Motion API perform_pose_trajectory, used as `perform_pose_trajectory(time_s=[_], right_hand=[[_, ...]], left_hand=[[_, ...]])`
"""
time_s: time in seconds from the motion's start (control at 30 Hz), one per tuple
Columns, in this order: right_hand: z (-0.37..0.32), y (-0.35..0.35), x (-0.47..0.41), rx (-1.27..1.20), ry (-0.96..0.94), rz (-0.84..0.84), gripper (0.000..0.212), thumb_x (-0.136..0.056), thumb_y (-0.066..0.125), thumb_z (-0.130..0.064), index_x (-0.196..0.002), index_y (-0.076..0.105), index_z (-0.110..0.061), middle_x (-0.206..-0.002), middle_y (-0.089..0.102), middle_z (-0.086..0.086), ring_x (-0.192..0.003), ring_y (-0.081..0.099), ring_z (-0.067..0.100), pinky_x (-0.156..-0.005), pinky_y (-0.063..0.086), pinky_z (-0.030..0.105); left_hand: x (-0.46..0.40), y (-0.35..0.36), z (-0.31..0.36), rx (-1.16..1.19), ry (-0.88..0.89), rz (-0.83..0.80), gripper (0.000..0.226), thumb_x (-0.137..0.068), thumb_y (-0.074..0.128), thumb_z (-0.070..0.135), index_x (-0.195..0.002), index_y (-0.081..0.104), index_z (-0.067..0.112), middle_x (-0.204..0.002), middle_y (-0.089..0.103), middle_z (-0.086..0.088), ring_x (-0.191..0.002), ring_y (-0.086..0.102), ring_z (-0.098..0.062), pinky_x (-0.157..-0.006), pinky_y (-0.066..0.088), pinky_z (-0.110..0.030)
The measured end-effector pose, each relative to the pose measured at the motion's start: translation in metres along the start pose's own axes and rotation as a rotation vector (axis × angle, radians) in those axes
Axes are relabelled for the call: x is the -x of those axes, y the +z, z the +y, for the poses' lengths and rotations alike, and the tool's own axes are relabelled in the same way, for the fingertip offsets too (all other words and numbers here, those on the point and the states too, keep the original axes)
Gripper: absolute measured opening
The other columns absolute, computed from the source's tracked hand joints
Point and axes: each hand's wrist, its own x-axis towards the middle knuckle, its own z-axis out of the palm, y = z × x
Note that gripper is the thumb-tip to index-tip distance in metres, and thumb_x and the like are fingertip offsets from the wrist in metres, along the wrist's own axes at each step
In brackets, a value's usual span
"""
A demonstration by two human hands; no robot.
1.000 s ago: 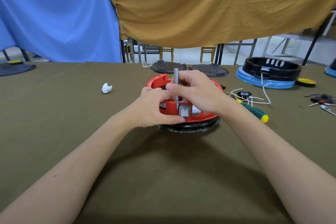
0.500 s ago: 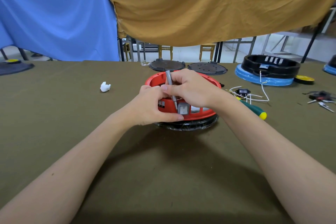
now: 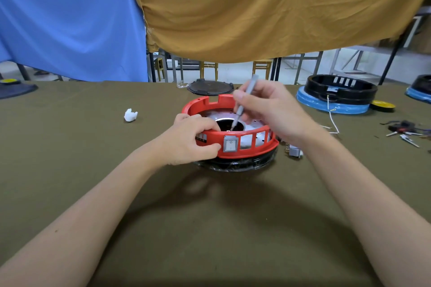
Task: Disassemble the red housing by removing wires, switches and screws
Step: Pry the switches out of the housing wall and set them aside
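Seen from the head camera, the only view, the red housing [image 3: 229, 144] sits at the middle of an olive-covered tabletop [image 3: 210, 228], resting on a black base wrapped in clear film [image 3: 235, 163]. The left hand [image 3: 186, 141] grasps the housing's near-left rim, fingers curled over the top and thumb on the outer wall just beside a grey rocker switch [image 3: 230, 144] that is mounted in the front wall. The right hand [image 3: 268, 107] pinches a slim grey screwdriver [image 3: 242, 102], tilted, its tip down inside the ring near the inner rim behind the switch; whether it sits in a screw head cannot be told.

Risks, as a judgement: the tilted driver could slip out of a screw and round its head, or skid toward the left fingers close by. The film-wrapped base may slide or rock under pressure. A freed screw could drop through the dark central opening [image 3: 229, 124] of the metal plate and be lost.
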Motion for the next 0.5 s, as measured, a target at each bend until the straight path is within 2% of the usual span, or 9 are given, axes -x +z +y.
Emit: perform_pose_trajectory(time_s=[0.07,0.13,0.27,0.4,0.5], right_hand=[[-0.004,-0.019,0.004,-0.069,0.048,-0.047,0.016,-0.085,0.071,-0.025,-0.086,0.067,-0.009,-0.077,0.068,0.010,-0.064,0.063,0.020,-0.063,0.055,0.026],[-0.003,-0.025,0.008,0.046,0.062,-0.080,0.018,-0.083,0.072,-0.025,-0.085,0.068,-0.007,-0.076,0.070,0.014,-0.065,0.066,0.022,-0.066,0.058,0.029],[0.000,-0.019,0.009,0.223,0.041,-0.143,0.016,-0.089,0.073,-0.012,-0.086,0.068,0.003,-0.073,0.071,0.016,-0.067,0.068,0.024,-0.068,0.057,0.029],[0.000,-0.017,0.010,0.184,0.040,-0.150,0.016,-0.088,0.072,-0.007,-0.089,0.068,0.008,-0.081,0.071,0.026,-0.071,0.071,0.030,-0.069,0.059,0.031],[0.000,-0.016,0.010,0.169,0.053,-0.151,0.012,-0.088,0.070,-0.007,-0.088,0.069,0.005,-0.081,0.072,0.025,-0.071,0.073,0.028,-0.067,0.060,0.031]], left_hand=[[0.000,0.001,0.001,-0.009,-0.007,-0.001,0.025,-0.071,0.044,0.060,-0.085,0.053,0.041,-0.090,0.061,0.010,-0.096,0.047,-0.002,-0.103,0.021,-0.024],[-0.001,0.002,0.002,-0.023,-0.011,0.007,0.020,-0.075,0.047,0.056,-0.083,0.055,0.039,-0.088,0.062,0.012,-0.096,0.048,-0.001,-0.103,0.021,-0.023],[-0.001,0.002,0.002,-0.024,-0.006,0.024,0.028,-0.071,0.043,0.061,-0.082,0.055,0.040,-0.087,0.062,0.012,-0.096,0.047,0.002,-0.099,0.018,-0.014],[-0.001,0.001,0.003,-0.026,-0.007,0.007,0.011,-0.077,0.050,0.051,-0.081,0.054,0.041,-0.085,0.061,0.013,-0.094,0.049,0.000,-0.100,0.021,-0.023],[-0.001,0.001,0.006,-0.017,-0.017,-0.006,0.011,-0.078,0.050,0.047,-0.083,0.055,0.038,-0.086,0.060,0.012,-0.095,0.047,0.000,-0.099,0.020,-0.023]])
